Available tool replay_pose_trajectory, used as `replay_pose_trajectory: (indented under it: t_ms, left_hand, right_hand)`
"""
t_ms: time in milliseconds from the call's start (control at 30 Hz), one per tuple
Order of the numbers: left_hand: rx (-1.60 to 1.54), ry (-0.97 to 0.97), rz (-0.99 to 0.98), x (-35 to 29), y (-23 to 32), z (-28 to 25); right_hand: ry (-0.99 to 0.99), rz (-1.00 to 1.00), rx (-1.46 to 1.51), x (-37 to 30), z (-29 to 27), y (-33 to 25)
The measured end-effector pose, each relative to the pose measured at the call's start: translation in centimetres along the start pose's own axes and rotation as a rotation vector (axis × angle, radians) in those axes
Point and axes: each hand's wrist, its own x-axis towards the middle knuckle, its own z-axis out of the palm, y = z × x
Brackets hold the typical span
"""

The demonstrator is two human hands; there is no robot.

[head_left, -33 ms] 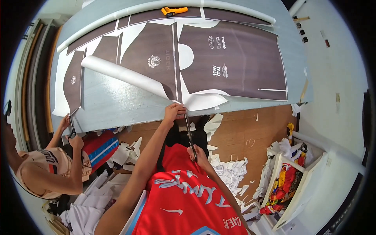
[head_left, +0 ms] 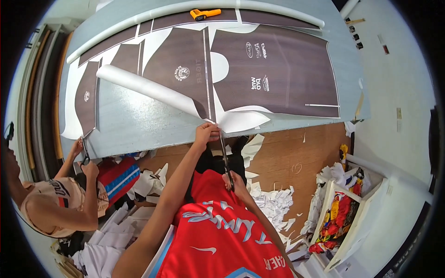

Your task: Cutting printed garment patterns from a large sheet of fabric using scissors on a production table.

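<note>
My left hand [head_left: 207, 133] is at the near edge of the table, its fingers closed on the edge of a printed paper sheet [head_left: 174, 58] with dark brown panels and white margins. In my right hand [head_left: 236, 180], lower down and close to my body, are long dark scissors [head_left: 225, 155]. Their tips reach up beside my left fingers, at the paper's edge. Whether the blades are apart is hard to make out. From this spot a curled white flap [head_left: 243, 121] spreads right, and a rolled-up part of the sheet [head_left: 143, 88] slants away left.
A pale blue table [head_left: 139, 123] carries the sheet, a long white roll [head_left: 278, 13] and a yellow-orange handheld tool [head_left: 205, 15]. At left, a co-worker [head_left: 62, 199] cuts the sheet's corner with scissors [head_left: 85, 153]. Paper scraps [head_left: 273, 204] litter the floor; a white bin [head_left: 357, 231] of colourful cloth stands right.
</note>
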Motion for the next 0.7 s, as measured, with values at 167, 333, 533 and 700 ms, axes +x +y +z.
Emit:
replay_pose_trajectory:
  t_ms: [167, 333, 533, 700]
  left_hand:
    - [0.090, 0.002, 0.031, 0.6, -0.2, -0.4]
    - [0.045, -0.035, 0.017, 0.5, -0.2, -0.5]
    - [0.120, -0.001, 0.134, 1.5, -1.7, -1.2]
    - [0.178, 0.087, 0.099, 0.4, -1.0, 0.4]
  right_hand:
    - [0.045, -0.135, -0.136, -0.2, 1.0, 1.2]
    - [0.067, -0.125, -0.011, -0.2, 2.1, 1.1]
    - [0.127, -0.083, 0.130, 2.6, 3.5, 1.0]
    - [0.210, -0.257, -0.040, 6.8, 3.1, 3.0]
